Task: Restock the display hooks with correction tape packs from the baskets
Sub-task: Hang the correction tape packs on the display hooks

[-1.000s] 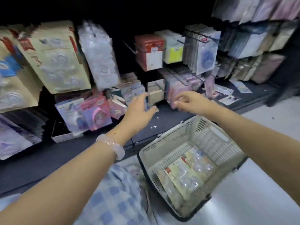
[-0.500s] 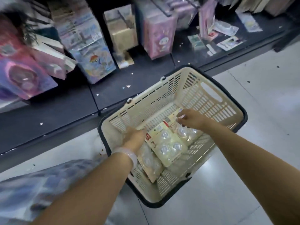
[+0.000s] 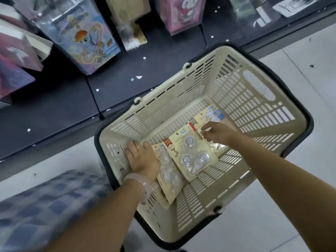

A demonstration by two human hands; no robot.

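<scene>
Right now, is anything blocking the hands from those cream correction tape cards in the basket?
Nothing visible does. The cream slatted plastic basket is open-topped; the left hand rests on one card, and the right hand touches the top cream three-pack card.

left grip (image 3: 142, 157) flat, right grip (image 3: 217, 132) seemingly pinching

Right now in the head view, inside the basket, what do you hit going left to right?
Left hand → pack under its wrist → three-blister pack → right hand → basket's right wall with handle slot.
</scene>
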